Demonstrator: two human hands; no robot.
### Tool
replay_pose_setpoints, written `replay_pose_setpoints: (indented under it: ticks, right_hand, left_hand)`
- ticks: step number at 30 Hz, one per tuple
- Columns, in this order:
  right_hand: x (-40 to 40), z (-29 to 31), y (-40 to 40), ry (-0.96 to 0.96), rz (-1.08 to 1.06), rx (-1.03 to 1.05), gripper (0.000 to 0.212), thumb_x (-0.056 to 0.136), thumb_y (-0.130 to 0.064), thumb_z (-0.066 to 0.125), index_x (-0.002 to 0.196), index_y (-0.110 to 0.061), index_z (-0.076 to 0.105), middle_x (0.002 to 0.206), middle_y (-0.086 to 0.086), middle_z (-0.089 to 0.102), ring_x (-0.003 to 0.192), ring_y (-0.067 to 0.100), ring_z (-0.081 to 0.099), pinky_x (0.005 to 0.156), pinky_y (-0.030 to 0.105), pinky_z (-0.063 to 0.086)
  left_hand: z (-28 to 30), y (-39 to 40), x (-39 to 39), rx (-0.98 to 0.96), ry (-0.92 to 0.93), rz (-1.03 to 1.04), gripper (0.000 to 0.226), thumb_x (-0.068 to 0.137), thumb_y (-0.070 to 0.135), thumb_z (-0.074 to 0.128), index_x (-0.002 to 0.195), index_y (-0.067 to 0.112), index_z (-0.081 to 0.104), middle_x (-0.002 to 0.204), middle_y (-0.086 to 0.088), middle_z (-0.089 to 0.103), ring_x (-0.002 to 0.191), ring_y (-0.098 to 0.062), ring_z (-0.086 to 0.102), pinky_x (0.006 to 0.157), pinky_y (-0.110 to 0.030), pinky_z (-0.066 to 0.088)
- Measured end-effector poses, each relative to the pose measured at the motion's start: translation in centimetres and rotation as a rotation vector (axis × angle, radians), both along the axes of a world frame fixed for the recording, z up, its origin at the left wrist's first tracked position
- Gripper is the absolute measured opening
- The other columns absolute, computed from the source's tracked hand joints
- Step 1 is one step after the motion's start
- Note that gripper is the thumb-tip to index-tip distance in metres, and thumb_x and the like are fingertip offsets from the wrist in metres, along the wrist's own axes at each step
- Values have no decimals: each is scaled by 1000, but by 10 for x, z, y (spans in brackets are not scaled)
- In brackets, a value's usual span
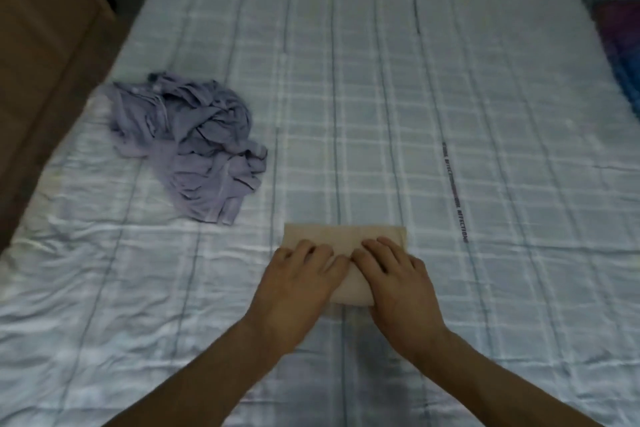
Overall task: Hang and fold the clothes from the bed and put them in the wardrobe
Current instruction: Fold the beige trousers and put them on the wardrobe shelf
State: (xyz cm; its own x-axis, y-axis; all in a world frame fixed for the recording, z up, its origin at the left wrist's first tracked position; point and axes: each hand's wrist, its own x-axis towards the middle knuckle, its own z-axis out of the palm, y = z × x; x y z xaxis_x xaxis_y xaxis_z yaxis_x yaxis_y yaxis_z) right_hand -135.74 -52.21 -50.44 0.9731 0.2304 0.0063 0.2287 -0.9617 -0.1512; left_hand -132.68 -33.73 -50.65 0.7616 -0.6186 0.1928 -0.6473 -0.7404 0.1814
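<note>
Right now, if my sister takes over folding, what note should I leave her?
Left hand: flat, pressing on the beige cloth.
Right hand: flat on the same cloth, beside the left.
Beige cloth: folded into a small rectangle on the bed, near edge, under both hands.
Purple garment: crumpled heap on the bed, to the left, untouched.
Done: beige cloth looks folded, or nearly so.
Left: finish pressing it, fold or hang the purple garment, put both in the wardrobe.
</note>
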Motion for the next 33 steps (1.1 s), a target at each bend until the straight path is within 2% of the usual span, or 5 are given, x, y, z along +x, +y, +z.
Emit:
replay_pose_setpoints:
  ticks: [4,12,18,25,33]
  right_hand:
    - [-9,79,19,-57,111,18,42,81,-17,42,115,-18,66,123,5,65,113,30,62,77,43,53]
    - [-17,255,124,-297,492,189,33,81,-14,60,113,-23,62,112,3,59,97,26,59,74,38,44]
    - [-47,368,245,-528,799,318,29,80,-15,49,103,-23,65,104,5,63,87,28,61,63,40,47]
    - [-136,426,398,-601,1085,392,34,73,-15,63,106,-26,62,105,2,59,92,26,61,64,37,41]
    - [-269,476,566,-686,1322,468,40,79,-17,52,117,-27,55,114,1,55,102,25,56,69,36,36]
  left_hand:
    - [87,25,-29,39,-35,101,52,72,9,34,109,20,68,97,-3,65,80,-25,64,59,-35,46]
    - [271,131,-111,71,-227,468,46,68,10,72,111,19,57,99,-8,61,82,-28,61,55,-37,48]
    - [381,226,-203,166,-389,748,31,77,17,56,109,19,58,104,-7,57,89,-28,56,59,-37,46]
    - [442,336,-338,295,-505,1023,25,82,22,54,106,19,57,100,-6,56,87,-30,54,56,-39,47]
    - [488,463,-507,447,-567,1215,25,81,25,57,105,20,62,101,-6,56,88,-29,54,56,-38,47]
